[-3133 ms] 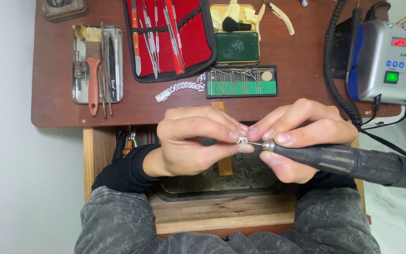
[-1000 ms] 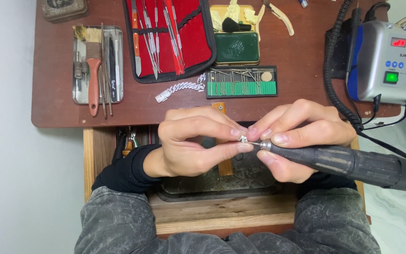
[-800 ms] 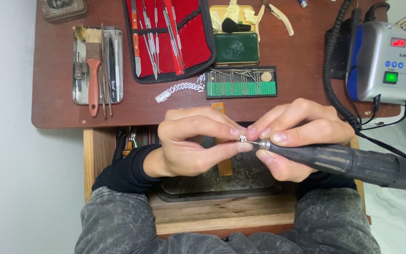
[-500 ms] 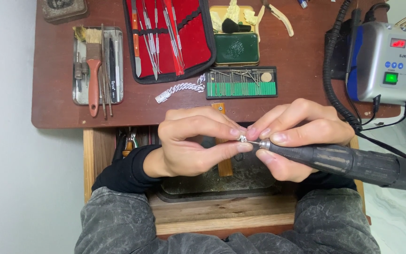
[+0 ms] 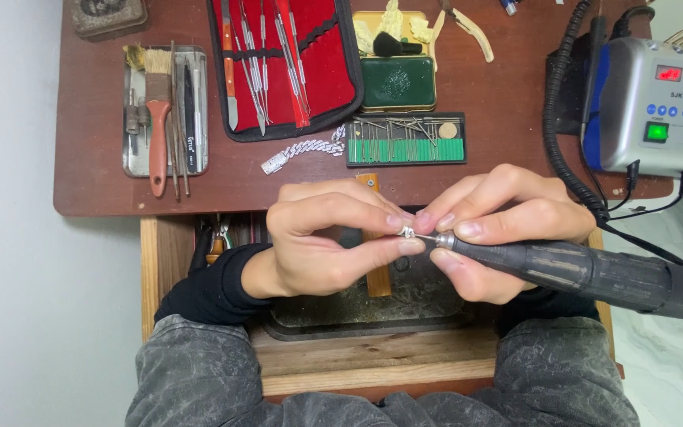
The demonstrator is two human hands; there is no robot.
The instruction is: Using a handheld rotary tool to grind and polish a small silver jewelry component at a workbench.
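- Between the two hands, above the open drawer [image 5: 373, 348], a small silver piece [image 5: 408, 232] sits at the point where the fingertips meet, below the front edge of the counter [image 5: 104, 190].
- Left hand [image 5: 322, 237]: thumb and forefinger pressed together, pinching the small silver piece from its left side.
- Right hand [image 5: 499, 229]: fingers closed pen-fashion around the dark rotary handpiece [image 5: 563, 269].
- Handpiece long axis: runs nearly level, from lower right to the tip at the left; the thin bur points straight at the piece and appears to touch it.
- Relation: the piece lies directly left of the bur tip, equally near both hands.
- Behind, on the counter: a green bur stand [image 5: 405, 142], a silver chain segment [image 5: 302, 152], a grey control unit [image 5: 658, 103].
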